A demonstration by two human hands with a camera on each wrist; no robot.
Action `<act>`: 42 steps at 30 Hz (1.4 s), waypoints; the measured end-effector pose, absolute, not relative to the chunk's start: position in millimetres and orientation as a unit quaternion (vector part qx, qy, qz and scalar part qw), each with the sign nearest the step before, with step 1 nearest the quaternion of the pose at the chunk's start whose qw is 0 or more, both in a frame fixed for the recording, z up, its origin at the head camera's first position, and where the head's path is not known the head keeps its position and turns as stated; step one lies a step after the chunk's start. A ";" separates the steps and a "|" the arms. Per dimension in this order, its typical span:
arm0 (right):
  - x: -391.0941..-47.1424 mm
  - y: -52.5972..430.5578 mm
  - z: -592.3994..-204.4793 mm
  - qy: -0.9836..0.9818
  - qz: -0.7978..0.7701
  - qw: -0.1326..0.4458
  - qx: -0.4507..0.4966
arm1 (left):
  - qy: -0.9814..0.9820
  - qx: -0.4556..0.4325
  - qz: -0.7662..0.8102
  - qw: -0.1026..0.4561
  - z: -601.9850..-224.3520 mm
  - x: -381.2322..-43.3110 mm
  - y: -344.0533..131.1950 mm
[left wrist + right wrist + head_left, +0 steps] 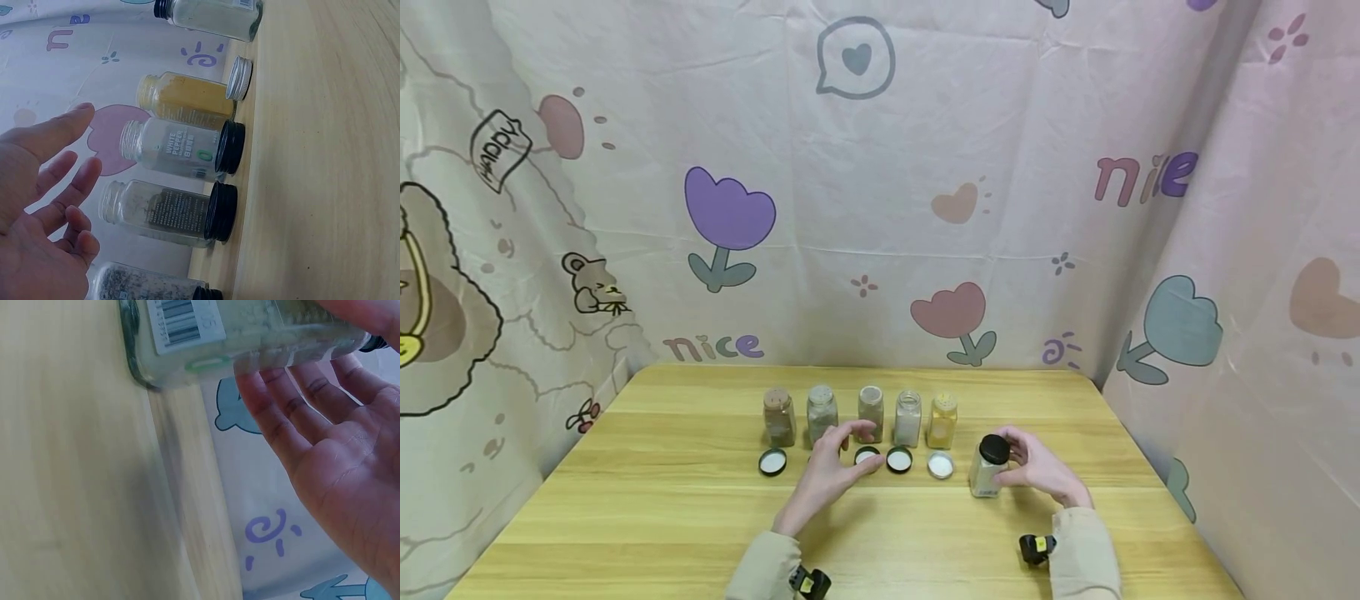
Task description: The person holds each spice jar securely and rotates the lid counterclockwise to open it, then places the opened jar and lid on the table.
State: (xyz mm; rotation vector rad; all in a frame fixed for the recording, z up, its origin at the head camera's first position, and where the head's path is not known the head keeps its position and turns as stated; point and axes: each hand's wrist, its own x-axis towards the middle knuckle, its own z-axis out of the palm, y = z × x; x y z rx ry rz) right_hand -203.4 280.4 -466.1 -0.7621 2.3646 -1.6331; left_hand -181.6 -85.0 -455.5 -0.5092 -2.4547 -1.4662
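My right hand (1041, 468) holds a glass spice jar (985, 477) with a black lid (995, 449), thumb on one side and fingers on the other. A barcode label (184, 325) shows near its base in the right wrist view. My left hand (835, 465) hovers over the table with fingers apart and nothing between them. Close to it are black lids, one partly covered by the hand. Behind them a white pepper jar (172, 147) and a jar with a dark label (165, 212) stand uncapped. The yellow spice jar (942, 423) is at the row's right end.
A reddish-brown spice jar (779, 419) and a grey-flecked jar (822, 412) stand at the row's left. In front of the row lie a black lid (772, 462) and a silver lid (940, 465). A printed curtain (850, 208) hangs behind the wooden table (647, 492).
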 end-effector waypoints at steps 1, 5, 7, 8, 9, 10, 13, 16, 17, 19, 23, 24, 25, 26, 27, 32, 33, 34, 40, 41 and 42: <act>-203.3 279.4 -465.5 0.794 -0.544 0.087 -0.257 | -0.839 -0.175 -0.502 0.118 -455.6 -181.5 -84.9; -202.1 273.7 -462.7 0.796 -0.533 0.102 -0.266 | -0.838 -0.174 -0.505 0.113 -456.0 -180.8 -85.0; -201.7 269.8 -461.0 0.796 -0.528 0.110 -0.274 | -0.837 -0.173 -0.508 0.110 -456.2 -180.7 -84.9; -201.5 267.5 -460.1 0.796 -0.526 0.114 -0.277 | -0.836 -0.173 -0.509 0.109 -456.2 -180.7 -84.8; -201.4 265.2 -459.2 0.796 -0.523 0.117 -0.281 | -0.836 -0.173 -0.509 0.109 -456.2 -180.8 -84.7; -201.2 262.9 -458.3 0.797 -0.520 0.119 -0.284 | -0.836 -0.173 -0.509 0.109 -456.2 -180.7 -84.6; -200.4 255.2 -455.7 0.799 -0.509 0.126 -0.294 | -0.836 -0.172 -0.509 0.110 -455.7 -180.6 -84.1; -199.3 247.5 -453.4 0.795 -0.505 0.134 -0.308 | -0.836 -0.173 -0.509 0.111 -455.6 -180.4 -83.6; -199.2 244.7 -452.8 0.793 -0.504 0.137 -0.313 | -0.835 -0.173 -0.509 0.112 -455.6 -180.3 -83.4; -199.2 239.1 -451.7 0.789 -0.505 0.142 -0.321 | -0.836 -0.172 -0.510 0.112 -455.8 -180.3 -83.2; -199.9 227.0 -450.8 0.781 -0.502 0.146 -0.342 | -0.836 -0.176 -0.507 0.116 -456.8 -180.3 -83.1; -200.0 223.7 -450.9 0.780 -0.501 0.146 -0.347 | -0.836 -0.177 -0.506 0.117 -457.3 -180.4 -83.2; -200.0 220.1 -451.0 0.778 -0.498 0.145 -0.354 | -0.836 -0.179 -0.505 0.117 -457.8 -180.4 -83.2; -200.1 216.5 -451.1 0.779 -0.494 0.143 -0.358 | -0.836 -0.181 -0.505 0.118 -457.7 -180.1 -83.2; -200.2 212.7 -451.4 0.781 -0.489 0.140 -0.362 | -0.836 -0.183 -0.505 0.117 -457.7 -180.1 -83.3; -198.5 191.0 -451.7 0.797 -0.474 0.120 -0.356 | -0.829 -0.203 -0.508 0.117 -458.1 -179.9 -83.2; -197.8 186.3 -451.8 0.801 -0.471 0.114 -0.352 | -0.825 -0.211 -0.510 0.119 -458.4 -180.1 -83.0; -196.9 181.5 -451.6 0.804 -0.471 0.110 -0.346 | -0.821 -0.218 -0.513 0.120 -458.7 -180.3 -82.7; -191.2 154.7 -452.3 0.825 -0.461 0.085 -0.316 | -0.789 -0.282 -0.529 0.134 -460.6 -179.3 -78.7; -190.7 151.1 -452.9 0.826 -0.462 0.081 -0.313 | -0.784 -0.291 -0.531 0.134 -460.7 -178.7 -77.9; -190.3 147.6 -454.0 0.827 -0.464 0.077 -0.309 | -0.779 -0.301 -0.532 0.137 -461.1 -178.4 -77.3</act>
